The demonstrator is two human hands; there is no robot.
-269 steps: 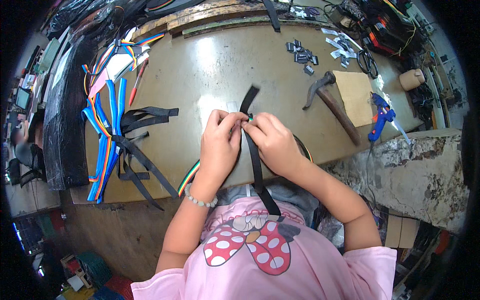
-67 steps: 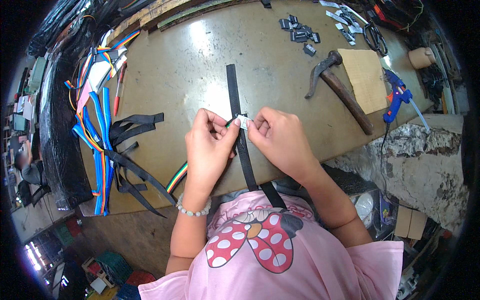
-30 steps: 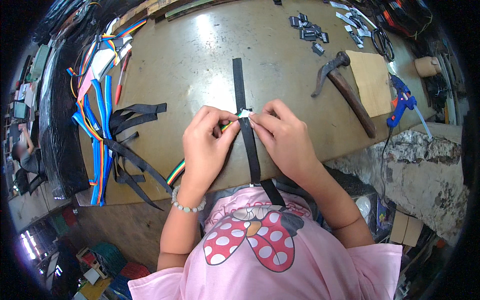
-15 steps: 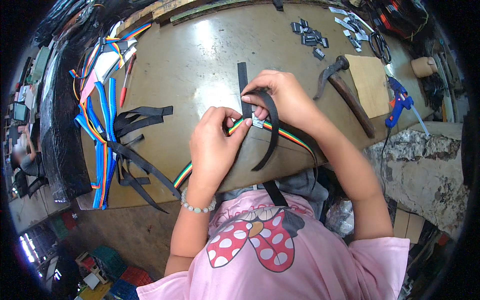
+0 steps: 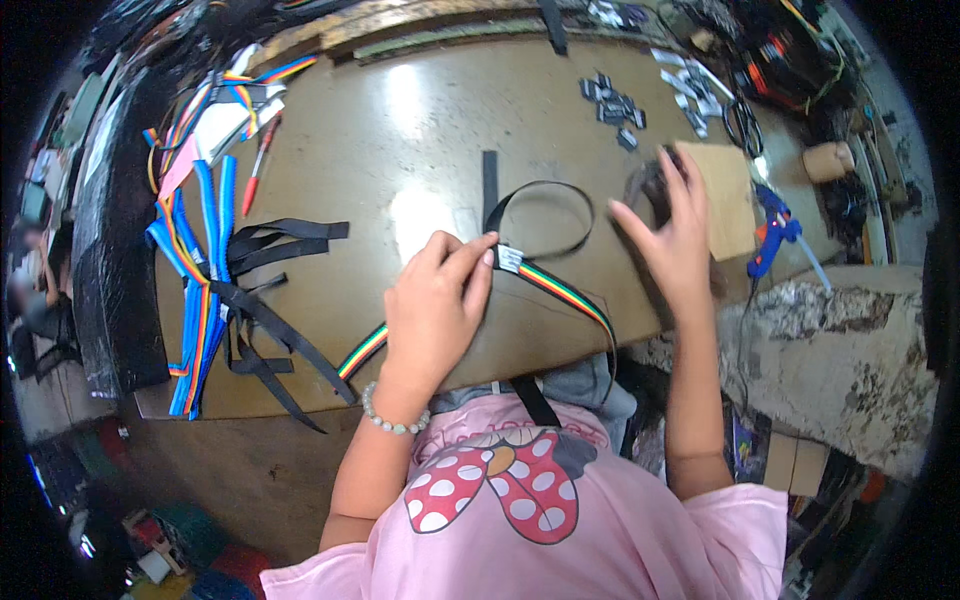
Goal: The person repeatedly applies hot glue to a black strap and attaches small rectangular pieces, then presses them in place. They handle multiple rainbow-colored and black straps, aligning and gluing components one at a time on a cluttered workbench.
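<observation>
My left hand [image 5: 437, 305] pinches the spot where a black webbing strap [image 5: 489, 185] meets a striped strap [image 5: 565, 288] in green, yellow, red and black. A small white label [image 5: 509, 259] lies on the striped strap beside my fingertips. The black strap's straight end points to the far side, while its other part curls into a loop on the right. My right hand [image 5: 675, 240] is off the straps, fingers spread and empty, over a hammer [image 5: 640, 181] that it mostly hides.
A tan sheet [image 5: 722, 200] and a blue glue gun [image 5: 773, 232] lie at the right. Black tags [image 5: 612, 105], white labels [image 5: 690, 90] and scissors [image 5: 742, 125] sit at the far right. Blue straps [image 5: 210, 290], black strips [image 5: 290, 236] and a red pen [image 5: 258, 170] are at the left.
My right hand has let go of the black strap and moved right to the hammer, its fingers opening. The strap's loop now lies to the right. My left hand still pinches the straps.
</observation>
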